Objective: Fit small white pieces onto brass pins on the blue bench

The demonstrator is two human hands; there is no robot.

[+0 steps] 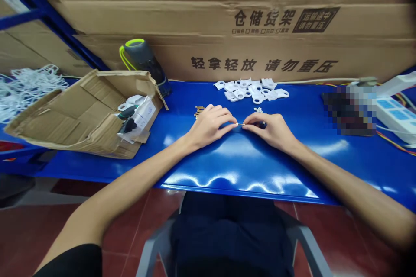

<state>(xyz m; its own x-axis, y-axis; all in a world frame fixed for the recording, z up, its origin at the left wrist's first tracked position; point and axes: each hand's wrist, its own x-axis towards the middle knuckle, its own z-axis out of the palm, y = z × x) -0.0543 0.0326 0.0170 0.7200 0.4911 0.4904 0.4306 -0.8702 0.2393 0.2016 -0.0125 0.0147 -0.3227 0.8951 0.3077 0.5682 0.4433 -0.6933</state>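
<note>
Head view: over the glossy blue table (211, 160), the left hand (212, 123) and right hand (271, 127) each have thumb and fingertips pinched together on a thin pale piece (240, 124), held level between them. To the left, an open cardboard box (65, 134) holds white parts (134, 100) and a labelled bag (144, 114). Farther back lie white holed pieces (250, 91), heaped before the printed cardboard sheet (162, 21), near a dark bottle (144, 62).
</note>
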